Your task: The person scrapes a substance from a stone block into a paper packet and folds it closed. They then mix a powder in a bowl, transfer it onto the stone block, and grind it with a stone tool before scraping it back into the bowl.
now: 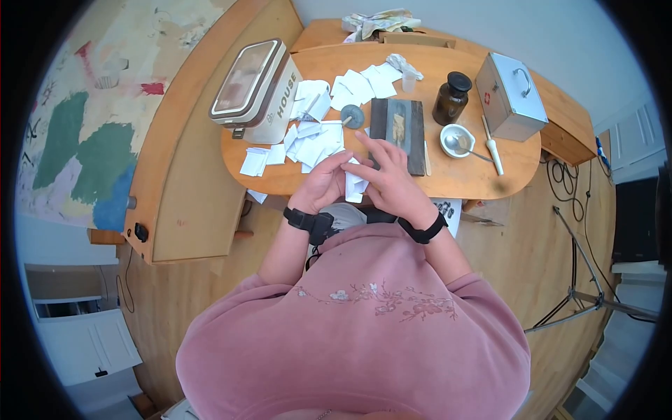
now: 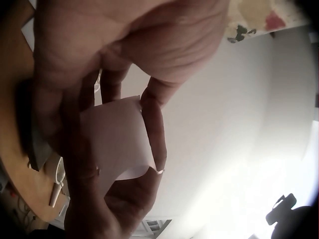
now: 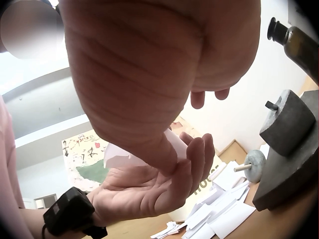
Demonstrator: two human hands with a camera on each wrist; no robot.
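- Left hand (image 1: 319, 185): grip narrow, fingers bent around the paper (image 1: 354, 187).
- Right hand (image 1: 397, 179): grip on the same paper, thumb and fingers at its lower part; index reaches out past it.
- Paper is in the air between both hands, at the near edge of the table (image 1: 483, 183).
- Risk: uneven finger pressure creases the paper off line or crushes the curve.
- Risk: either hand lets go early, paper springs open or drops past the table edge.
- Risk: hands pulling apart could tear it; it looks thin.
- Risk: forearm or sleeve catches the loose slips (image 1: 318, 145) and scatters them. Light, overlapping, nothing seen weighing most of them down.
- Paper: white, smooth, matte, bent into a curved panel with a free edge.
- Slab (image 1: 416, 159): dark, flat, heavy-looking, grey middle strip with tan matter on it.
- Disc (image 1: 355, 116): grey, stone-like, round, pale rod through it.
- Bowl (image 1: 448, 151): white, round, glossy, metal spoon (image 1: 479, 155) leaning in it.
- Bottle (image 1: 450, 103): dark brown glass, stopper in.
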